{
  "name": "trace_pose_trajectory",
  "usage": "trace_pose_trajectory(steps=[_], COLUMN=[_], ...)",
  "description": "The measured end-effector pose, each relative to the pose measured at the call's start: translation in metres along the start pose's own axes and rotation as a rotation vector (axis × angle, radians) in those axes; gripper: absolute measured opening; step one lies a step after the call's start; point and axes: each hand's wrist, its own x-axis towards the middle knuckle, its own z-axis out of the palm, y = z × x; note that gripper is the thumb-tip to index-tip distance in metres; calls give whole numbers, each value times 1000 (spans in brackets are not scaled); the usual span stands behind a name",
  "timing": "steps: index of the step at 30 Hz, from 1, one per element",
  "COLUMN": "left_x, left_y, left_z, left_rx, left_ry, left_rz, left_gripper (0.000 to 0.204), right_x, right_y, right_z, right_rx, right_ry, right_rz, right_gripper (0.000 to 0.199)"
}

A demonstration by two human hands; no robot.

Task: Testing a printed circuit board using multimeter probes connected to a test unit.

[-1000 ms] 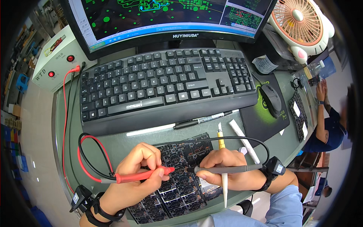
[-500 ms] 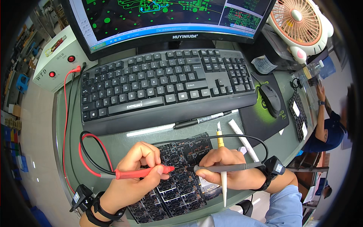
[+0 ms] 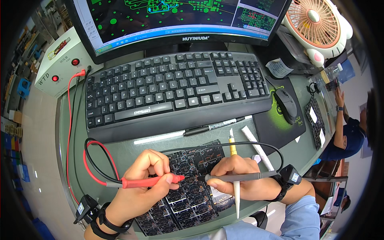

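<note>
My left hand [image 3: 150, 180] is closed around a red test probe [image 3: 138, 183], its tip pointing right over a black circuit board panel [image 3: 186, 206]. From the other side, my right hand [image 3: 240, 180] grips a black test probe [image 3: 244, 176], tip pointing left. The two tips are a short gap apart above the panel; whether they touch it I cannot tell. A craft knife [image 3: 232, 144] with a yellow collar also sits in my right hand, blade up, and a pale pointed shaft [image 3: 237, 200] sticks out below that hand.
A keyboard [image 3: 176, 90] lies beyond the panel, under a monitor [image 3: 180, 24]. A marker pen [image 3: 212, 127], a white paper-like stick [image 3: 258, 148] and a mouse [image 3: 285, 106] are near. The leads run to a white box [image 3: 64, 66]. A fan [image 3: 316, 22] and another person [image 3: 348, 136] are right.
</note>
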Motion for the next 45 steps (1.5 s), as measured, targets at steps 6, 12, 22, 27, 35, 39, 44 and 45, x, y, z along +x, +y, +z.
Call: trace_pose_trajectory(steps=[6, 12, 22, 27, 35, 39, 44, 45], left_x=[0, 0, -1, -1, -1, -1, 0, 0], left_y=[0, 3, -2, -1, 0, 1, -7, -7], left_z=[1, 5, 4, 4, 3, 3, 3, 4], left_rx=[13, 8, -27, -26, -1, 12, -13, -23], left_ry=[20, 68, 76, 80, 69, 59, 62, 83], left_rz=[-10, -39, -22, -18, -12, -2, 15, 14], left_gripper=[18, 21, 18, 17, 17, 17, 17, 17], right_x=[0, 1, 0, 0, 2, 1, 2, 1], right_y=[0, -2, 0, 1, 0, 2, -2, -1], right_z=[0, -1, -9, 0, -7, -1, -1, -1], right_rx=[-8, -26, -62, -18, -83, -26, 45, 33], right_ry=[3, -2, -125, 12, -121, -56, 0, 2], right_rz=[-2, 14, -4, -3, -29, -1, -19, -14], right_gripper=[27, 27, 27, 27, 27, 26, 25, 24])
